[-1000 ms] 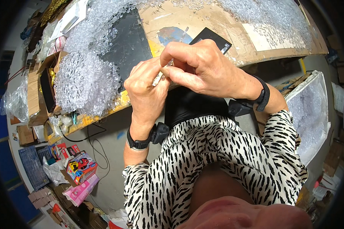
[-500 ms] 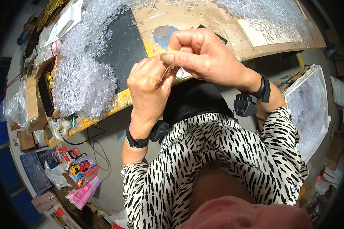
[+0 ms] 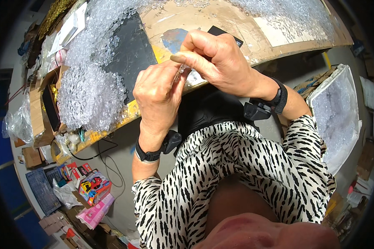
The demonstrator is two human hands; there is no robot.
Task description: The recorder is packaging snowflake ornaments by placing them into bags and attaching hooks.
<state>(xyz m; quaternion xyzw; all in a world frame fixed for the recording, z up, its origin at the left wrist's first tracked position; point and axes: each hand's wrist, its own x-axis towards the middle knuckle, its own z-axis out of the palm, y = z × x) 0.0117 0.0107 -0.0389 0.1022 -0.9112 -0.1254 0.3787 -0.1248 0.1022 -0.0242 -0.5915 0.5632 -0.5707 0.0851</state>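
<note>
Above the near edge of the workbench (image 3: 170, 16), my two hands meet over a small clear plastic piece (image 3: 180, 73), mostly covered by fingers. My left hand (image 3: 156, 92) is closed on it, knuckles up. With thumb and forefinger pinched close to the left fingertips, my right hand (image 3: 222, 60) also grips at the piece; its exact hold is hidden. A whitish thing (image 3: 194, 78) shows just below the right hand, too covered to name. To the left of my left hand lies a heap of clear plastic snowflake-like pieces (image 3: 89, 97).
A dark sheet (image 3: 131, 50) lies on the bench beside more clear pieces (image 3: 295, 20) at the far right. Near it is a small black card (image 3: 224, 35). An open cardboard box (image 3: 41, 112) stands left. A white-lined container of clear bits (image 3: 334, 112) sits right of the bench.
Both hands stay together and have shifted slightly left in view. The right wrist has turned a little, and more of the clear piece and the black card shows.
</note>
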